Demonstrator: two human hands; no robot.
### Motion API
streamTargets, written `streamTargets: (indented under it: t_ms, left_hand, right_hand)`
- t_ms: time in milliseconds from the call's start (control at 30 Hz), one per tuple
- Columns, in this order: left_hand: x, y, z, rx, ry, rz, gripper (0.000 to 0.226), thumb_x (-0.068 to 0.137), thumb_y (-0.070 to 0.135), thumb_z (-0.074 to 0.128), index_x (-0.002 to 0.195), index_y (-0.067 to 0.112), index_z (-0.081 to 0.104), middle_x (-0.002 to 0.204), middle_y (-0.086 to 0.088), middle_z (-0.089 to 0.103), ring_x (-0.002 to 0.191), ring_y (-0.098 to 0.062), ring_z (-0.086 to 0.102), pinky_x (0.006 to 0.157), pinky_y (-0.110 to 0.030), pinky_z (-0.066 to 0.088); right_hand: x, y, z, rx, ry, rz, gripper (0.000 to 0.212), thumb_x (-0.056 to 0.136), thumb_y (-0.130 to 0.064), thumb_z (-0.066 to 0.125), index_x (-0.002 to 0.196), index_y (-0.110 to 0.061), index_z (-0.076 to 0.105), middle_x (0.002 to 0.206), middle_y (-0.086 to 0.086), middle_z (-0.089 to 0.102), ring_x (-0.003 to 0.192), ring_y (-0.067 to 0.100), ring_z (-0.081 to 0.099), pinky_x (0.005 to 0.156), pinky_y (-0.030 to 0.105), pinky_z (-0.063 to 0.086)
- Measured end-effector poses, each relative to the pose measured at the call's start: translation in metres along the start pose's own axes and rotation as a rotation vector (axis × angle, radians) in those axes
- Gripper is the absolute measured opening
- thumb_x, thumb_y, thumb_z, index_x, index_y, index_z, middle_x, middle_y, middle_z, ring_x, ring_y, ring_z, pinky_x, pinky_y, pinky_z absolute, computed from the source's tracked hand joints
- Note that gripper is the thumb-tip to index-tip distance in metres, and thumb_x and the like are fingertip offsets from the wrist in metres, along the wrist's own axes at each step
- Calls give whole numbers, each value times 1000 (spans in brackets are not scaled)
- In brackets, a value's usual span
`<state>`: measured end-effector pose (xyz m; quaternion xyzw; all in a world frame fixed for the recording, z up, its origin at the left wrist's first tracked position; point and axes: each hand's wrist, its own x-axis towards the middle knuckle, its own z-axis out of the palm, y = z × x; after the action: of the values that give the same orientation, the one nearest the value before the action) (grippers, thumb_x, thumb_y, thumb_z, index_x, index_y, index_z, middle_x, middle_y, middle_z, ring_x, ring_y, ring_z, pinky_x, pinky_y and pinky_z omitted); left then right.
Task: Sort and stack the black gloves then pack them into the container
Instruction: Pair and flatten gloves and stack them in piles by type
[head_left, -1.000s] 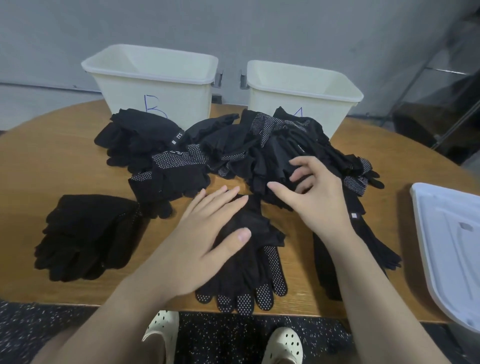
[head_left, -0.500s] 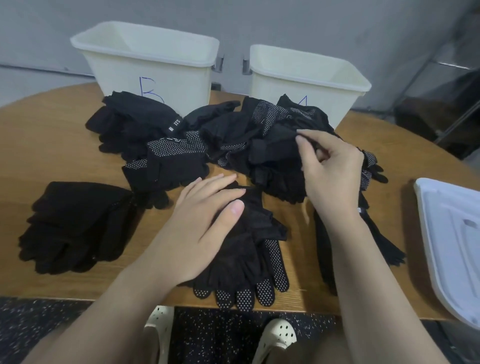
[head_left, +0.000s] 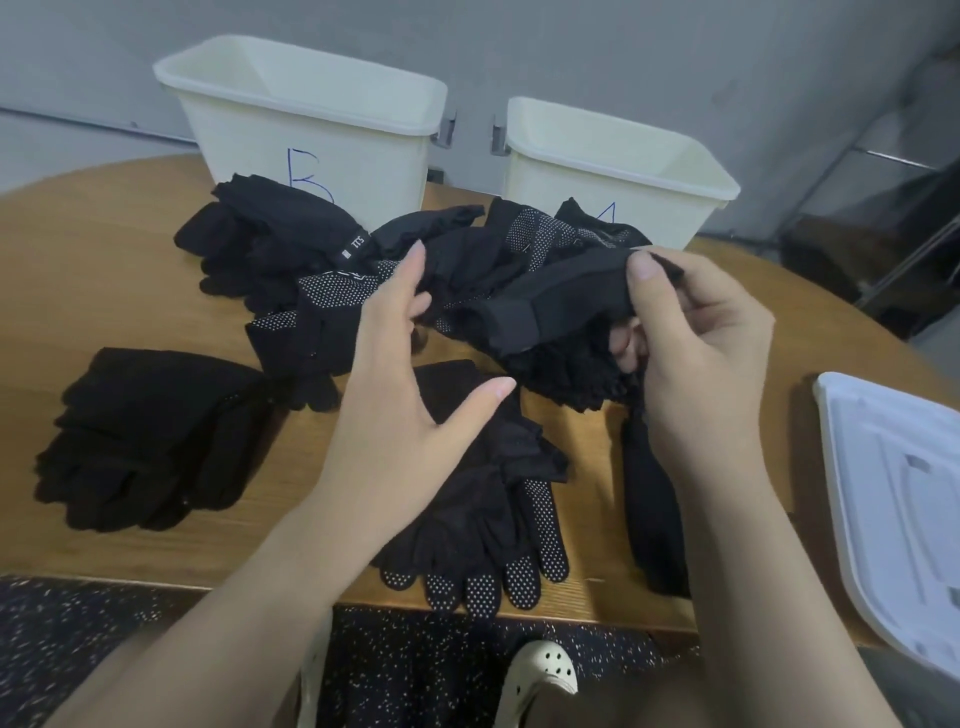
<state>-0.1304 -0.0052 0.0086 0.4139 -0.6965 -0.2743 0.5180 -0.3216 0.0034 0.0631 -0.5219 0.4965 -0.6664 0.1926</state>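
A loose heap of black gloves (head_left: 332, 270) lies across the middle of the wooden table (head_left: 104, 260). My right hand (head_left: 696, 353) pinches one black glove (head_left: 561, 301) and holds it lifted off the heap. My left hand (head_left: 410, 384) hovers with spread fingers above a stack of dotted-palm gloves (head_left: 483, 525) at the front edge, reaching toward the lifted glove. A stack of plain black gloves (head_left: 150, 436) sits at the left. Two cream containers stand at the back: one marked B (head_left: 306, 119), another (head_left: 613, 166) to its right.
A white lid (head_left: 898, 499) lies at the table's right edge. Another black glove (head_left: 654, 509) lies under my right forearm. Below the table edge I see speckled floor and a cream clog (head_left: 545, 670).
My right hand has pulled a glove up out of the heap toward me. My left hand has lifted off the dotted stack and opened toward that glove.
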Motion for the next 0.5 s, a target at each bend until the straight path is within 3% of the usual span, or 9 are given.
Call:
streamTargets:
  t_ms: [67, 167, 233, 300, 400, 500]
  left_hand:
    - [2, 1, 2, 25, 46, 71, 81, 88, 22, 80, 154, 31, 34, 155, 7, 39, 144, -9, 39, 119, -22, 31]
    - [4, 5, 1, 17, 119, 141, 29, 93, 12, 73, 121, 17, 69, 131, 1, 63, 128, -11, 57, 109, -26, 43]
    - [3, 11, -2, -128, 154, 57, 13, 95, 13, 71, 106, 20, 71, 107, 7, 71, 107, -6, 65, 95, -22, 49]
    - [4, 16, -7, -233, 195, -15, 7, 96, 16, 71, 97, 22, 68, 90, 7, 70, 88, -2, 65, 82, -19, 51]
    - [6, 15, -17, -337, 230, -58, 4, 97, 16, 69, 95, 19, 67, 87, 8, 71, 85, -5, 65, 79, -23, 53]
    - [5, 12, -29, -444, 218, -149, 9, 97, 18, 67, 90, 22, 67, 85, 12, 69, 85, -5, 64, 76, -24, 54]
  right_hand:
    - [-6, -1, 3, 4, -80, 23, 12, 102, -15, 63, 100, -16, 75, 58, -5, 61, 50, 12, 53, 49, 25, 42]
    - [-10, 1, 4, 26, -135, 63, 13, 102, -14, 62, 100, -16, 75, 56, -4, 58, 51, 13, 51, 50, 25, 41]
    - [-9, 2, 5, 30, -123, 75, 12, 100, -15, 66, 98, -18, 76, 66, -6, 62, 59, 8, 55, 56, 23, 43]
    - [-7, 4, 6, -11, -118, 47, 10, 98, -19, 68, 95, -16, 77, 84, 4, 69, 77, 7, 60, 73, 24, 47]
    - [-6, 4, 11, 6, -178, 75, 29, 101, -30, 63, 94, -5, 75, 100, 28, 66, 89, 24, 61, 85, 41, 51]
    - [-7, 2, 20, 68, -347, 158, 45, 96, -58, 61, 109, -18, 75, 111, 22, 70, 106, 40, 66, 98, 60, 53]
